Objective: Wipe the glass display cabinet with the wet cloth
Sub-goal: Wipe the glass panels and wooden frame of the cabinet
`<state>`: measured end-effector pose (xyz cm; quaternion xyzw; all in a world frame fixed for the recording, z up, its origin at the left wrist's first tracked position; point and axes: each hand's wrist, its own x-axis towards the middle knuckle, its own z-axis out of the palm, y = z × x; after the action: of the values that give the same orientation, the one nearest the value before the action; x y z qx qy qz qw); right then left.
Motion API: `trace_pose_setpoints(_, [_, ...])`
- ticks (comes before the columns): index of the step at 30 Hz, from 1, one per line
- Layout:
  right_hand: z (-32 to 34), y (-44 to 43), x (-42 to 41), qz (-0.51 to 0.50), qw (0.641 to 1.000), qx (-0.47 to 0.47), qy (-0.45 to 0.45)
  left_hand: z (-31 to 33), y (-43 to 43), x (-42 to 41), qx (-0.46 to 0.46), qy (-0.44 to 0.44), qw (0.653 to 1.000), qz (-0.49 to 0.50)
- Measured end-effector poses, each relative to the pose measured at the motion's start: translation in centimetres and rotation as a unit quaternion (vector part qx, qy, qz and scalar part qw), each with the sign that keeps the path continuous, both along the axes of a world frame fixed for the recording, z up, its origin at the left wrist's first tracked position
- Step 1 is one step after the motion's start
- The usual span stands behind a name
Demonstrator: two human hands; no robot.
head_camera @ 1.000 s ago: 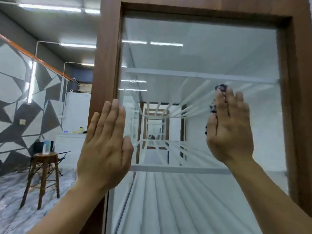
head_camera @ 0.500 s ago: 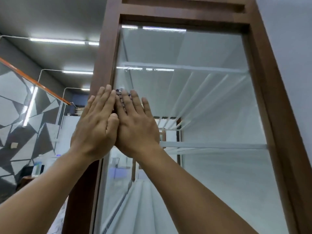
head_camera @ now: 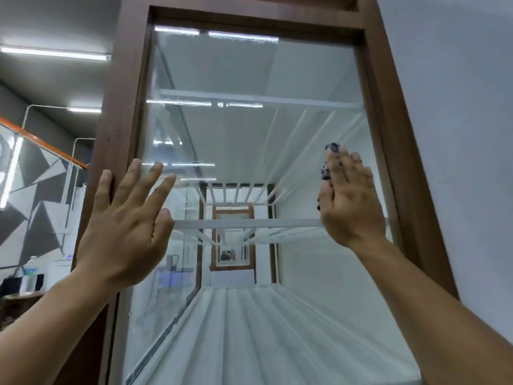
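A tall glass display cabinet with a brown wooden frame [head_camera: 388,112] fills the view; its glass front [head_camera: 249,134] shows white shelves and repeated reflections inside. My right hand [head_camera: 348,198] lies flat with straight fingers against the right side of the glass, pressing a dark cloth [head_camera: 327,165] under the palm; only the cloth's edges show past the fingers and thumb. My left hand [head_camera: 130,220] is spread flat at the left edge of the glass, fingers apart, with the outer fingers over the wooden frame.
A plain pale wall [head_camera: 458,134] stands right of the cabinet. To the left lies an open room with a black and white patterned wall [head_camera: 30,190], ceiling tube lights [head_camera: 55,52] and a low surface with a water bottle [head_camera: 29,273].
My right hand with the cloth has slid from the left side of the glass, beside my left hand, across to the right side. My left hand's fingers have spread.
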<state>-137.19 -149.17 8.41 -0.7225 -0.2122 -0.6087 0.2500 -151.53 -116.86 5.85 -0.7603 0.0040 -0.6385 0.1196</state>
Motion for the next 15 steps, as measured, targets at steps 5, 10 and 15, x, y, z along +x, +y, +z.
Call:
trace_pose_setpoints(5, [-3.1, -3.4, 1.4, 0.005, 0.999, 0.054, -0.004, -2.1, 0.5, -0.7, 0.013, -0.009, 0.999, -0.029])
trace_pose_setpoints(10, [-6.9, -2.9, 1.1, -0.003, 0.998, 0.066, -0.001, -5.3, 1.4, -1.7, -0.008, -0.019, 0.998, -0.057])
trace_pose_setpoints(15, [-5.1, 4.1, -1.6, -0.006, 0.999, 0.032, 0.005, -6.5, 1.5, -1.8, -0.021, -0.033, 0.996, -0.080])
